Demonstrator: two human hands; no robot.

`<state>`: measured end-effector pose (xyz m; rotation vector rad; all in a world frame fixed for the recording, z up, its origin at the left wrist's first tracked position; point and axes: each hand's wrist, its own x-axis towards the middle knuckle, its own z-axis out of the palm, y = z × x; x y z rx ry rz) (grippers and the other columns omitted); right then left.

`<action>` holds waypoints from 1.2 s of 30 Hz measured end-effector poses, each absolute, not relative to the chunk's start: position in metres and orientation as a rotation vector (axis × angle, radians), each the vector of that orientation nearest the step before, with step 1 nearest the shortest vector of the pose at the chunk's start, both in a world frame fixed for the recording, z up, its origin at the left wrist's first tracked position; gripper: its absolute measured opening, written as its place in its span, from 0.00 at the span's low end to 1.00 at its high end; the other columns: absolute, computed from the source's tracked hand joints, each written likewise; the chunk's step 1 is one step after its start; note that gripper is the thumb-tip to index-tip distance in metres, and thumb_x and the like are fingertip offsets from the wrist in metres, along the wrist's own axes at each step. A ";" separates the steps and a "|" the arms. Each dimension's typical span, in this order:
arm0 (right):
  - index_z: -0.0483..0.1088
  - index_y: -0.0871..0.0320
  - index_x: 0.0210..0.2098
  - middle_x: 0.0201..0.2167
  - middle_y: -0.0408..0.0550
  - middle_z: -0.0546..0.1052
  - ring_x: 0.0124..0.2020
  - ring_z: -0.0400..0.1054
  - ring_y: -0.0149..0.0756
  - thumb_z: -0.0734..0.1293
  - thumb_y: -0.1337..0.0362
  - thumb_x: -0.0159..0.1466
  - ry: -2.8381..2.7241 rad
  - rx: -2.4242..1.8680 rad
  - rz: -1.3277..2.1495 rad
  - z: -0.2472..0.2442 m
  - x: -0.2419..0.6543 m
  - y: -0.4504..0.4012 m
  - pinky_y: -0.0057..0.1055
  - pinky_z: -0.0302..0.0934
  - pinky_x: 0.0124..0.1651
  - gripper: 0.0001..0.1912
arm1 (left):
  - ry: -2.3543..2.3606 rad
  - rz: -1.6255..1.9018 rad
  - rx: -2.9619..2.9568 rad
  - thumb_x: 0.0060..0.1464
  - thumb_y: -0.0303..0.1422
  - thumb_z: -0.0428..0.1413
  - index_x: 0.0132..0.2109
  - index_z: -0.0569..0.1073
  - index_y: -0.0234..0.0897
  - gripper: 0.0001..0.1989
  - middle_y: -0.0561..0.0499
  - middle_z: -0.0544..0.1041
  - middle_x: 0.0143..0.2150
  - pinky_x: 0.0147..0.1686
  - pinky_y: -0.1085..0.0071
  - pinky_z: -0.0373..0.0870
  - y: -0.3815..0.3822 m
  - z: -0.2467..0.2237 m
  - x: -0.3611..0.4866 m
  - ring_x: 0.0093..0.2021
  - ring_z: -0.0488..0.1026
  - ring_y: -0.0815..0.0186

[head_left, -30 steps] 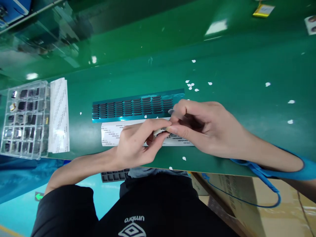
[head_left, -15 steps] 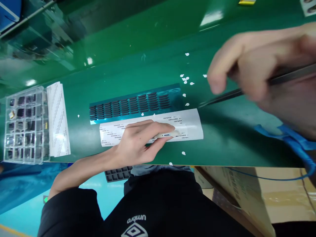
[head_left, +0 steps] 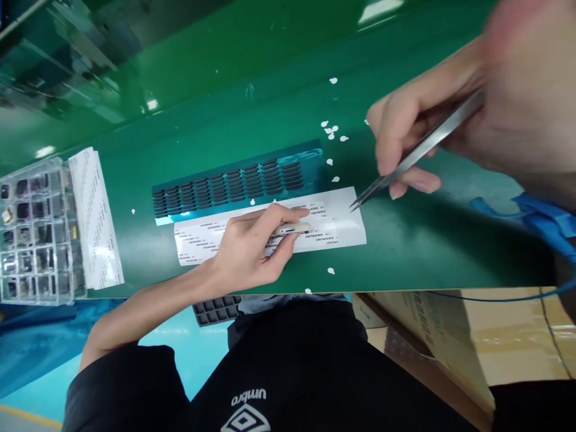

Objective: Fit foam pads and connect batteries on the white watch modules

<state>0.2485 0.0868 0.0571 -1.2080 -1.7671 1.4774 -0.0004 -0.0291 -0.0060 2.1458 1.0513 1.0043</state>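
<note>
Black shirt (head_left: 270, 372): closest in, tucked up to the front edge of the green worktop (head_left: 441, 240)
Right hand (head_left: 495, 132): raised over the worktop and blurred, fingers curled round the tweezers (head_left: 416, 157); just how the thumb bears on them I cannot tell
Tweezer tips: pointing down and leftward at the right end of the printed white sheet (head_left: 342, 219), a little parted by the look of it; touching or just above, I can't say from here
Left hand (head_left: 252, 246): over the sheet, thumb and forefinger narrow, pinching the pale device (head_left: 292, 228) by its sides
Pale device: between those fingers, above the sheet's middle, a dark slot in its edge facing the person
Handling, as I'd judge it: brace the left wrist, pinch lightly so the device doesn't twist, and bring the tips in low and flat, squeezing gently to avoid a scratch
Blue strip (head_left: 315, 171): just beyond the sheet, bearing rows of small dark pieces (head_left: 269, 171); a sleeve could drag it, so lift clear when crossing
White tabs (head_left: 344, 138): scattered past the strip's right end, several bunched together; best not let one cling to the tweezers
</note>
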 end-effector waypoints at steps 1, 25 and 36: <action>0.76 0.55 0.17 0.13 0.47 0.68 0.14 0.65 0.27 0.52 0.22 0.74 -1.874 -1.210 1.460 0.054 0.252 0.089 0.31 0.60 0.17 0.52 | 1.055 0.996 2.151 0.70 0.24 0.60 0.51 0.73 0.35 0.06 0.40 0.89 0.55 0.39 0.77 0.84 -0.029 -0.006 0.000 0.40 0.89 0.67; 0.85 0.53 0.30 0.25 0.41 0.82 0.24 0.78 0.29 0.80 0.47 0.69 -2.268 -1.129 1.740 0.012 0.262 0.115 0.21 0.72 0.26 0.18 | 1.127 0.919 2.268 0.72 0.21 0.58 0.56 0.74 0.36 0.10 0.45 0.89 0.54 0.49 0.72 0.87 -0.033 -0.005 0.001 0.50 0.89 0.63; 0.84 0.57 0.27 0.24 0.46 0.81 0.21 0.76 0.30 0.80 0.55 0.70 -2.102 -1.215 1.769 0.030 0.259 0.110 0.20 0.69 0.20 0.17 | 1.080 0.967 2.184 0.73 0.24 0.59 0.54 0.75 0.35 0.07 0.44 0.89 0.54 0.47 0.71 0.87 -0.030 -0.008 0.001 0.49 0.89 0.62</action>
